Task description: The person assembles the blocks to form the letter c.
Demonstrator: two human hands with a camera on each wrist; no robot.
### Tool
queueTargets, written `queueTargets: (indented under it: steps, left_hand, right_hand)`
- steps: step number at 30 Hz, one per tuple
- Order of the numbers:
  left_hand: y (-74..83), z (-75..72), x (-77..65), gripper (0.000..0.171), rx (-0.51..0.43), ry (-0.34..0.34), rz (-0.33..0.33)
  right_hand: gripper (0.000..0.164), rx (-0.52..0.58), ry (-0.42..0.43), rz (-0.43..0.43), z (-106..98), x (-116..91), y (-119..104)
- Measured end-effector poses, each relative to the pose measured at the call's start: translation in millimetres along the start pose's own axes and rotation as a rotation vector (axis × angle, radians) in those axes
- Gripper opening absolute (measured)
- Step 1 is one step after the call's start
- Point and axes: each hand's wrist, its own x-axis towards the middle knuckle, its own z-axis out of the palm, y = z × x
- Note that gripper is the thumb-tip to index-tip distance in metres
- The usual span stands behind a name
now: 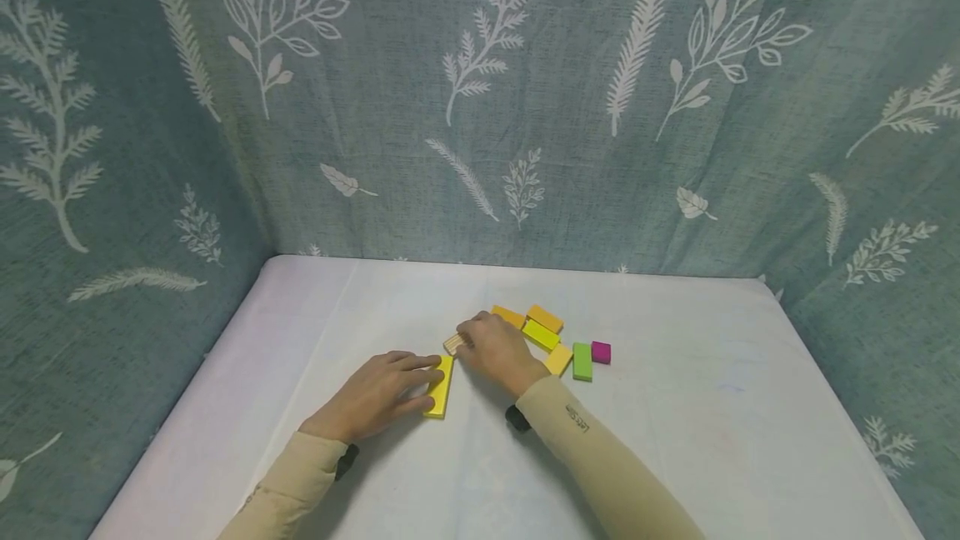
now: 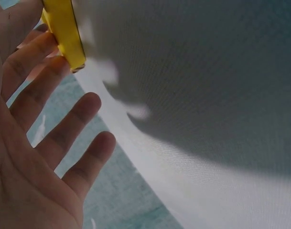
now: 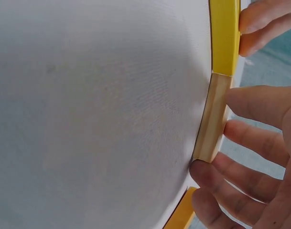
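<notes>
A long yellow block (image 1: 441, 390) lies flat on the white table. My left hand (image 1: 382, 394) rests fingertips on it from the left, its ring and little fingers held out straight in the left wrist view. A pale wooden block (image 3: 212, 117) with lines along it lies end to end with the yellow block (image 3: 224, 38), touching it. My right hand (image 1: 498, 348) holds the wooden block, with thumb and index on its upper edge and another finger at its far end. From above, the right hand hides most of this block.
Right of the right hand lie two orange blocks (image 1: 545, 318), a yellow block (image 1: 541, 335), a light yellow block (image 1: 558, 359), a green block (image 1: 582, 362) and a small magenta block (image 1: 601, 352). Patterned teal curtains (image 1: 420, 107) stand around the white table (image 1: 697, 440).
</notes>
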Motion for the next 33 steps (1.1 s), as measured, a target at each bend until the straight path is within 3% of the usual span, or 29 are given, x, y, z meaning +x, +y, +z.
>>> queueTargets:
  steps: [16, 26, 33]
  left_hand:
    - [3.6, -0.7, 1.9, 0.036, -0.020, -0.026, -0.034]
    - [2.6, -0.9, 0.0, 0.036, 0.019, -0.016, -0.037]
    - [3.2, -5.7, 5.2, 0.039, 0.033, 0.013, -0.027]
  right_hand:
    - [0.036, 0.013, 0.072, -0.055, -0.1, -8.1, 9.6]
    - [0.038, 0.112, 0.152, -0.081, -19.4, -32.3, 21.0]
    - [0.044, 0.125, 0.225, -0.133, -31.3, -58.6, 44.2]
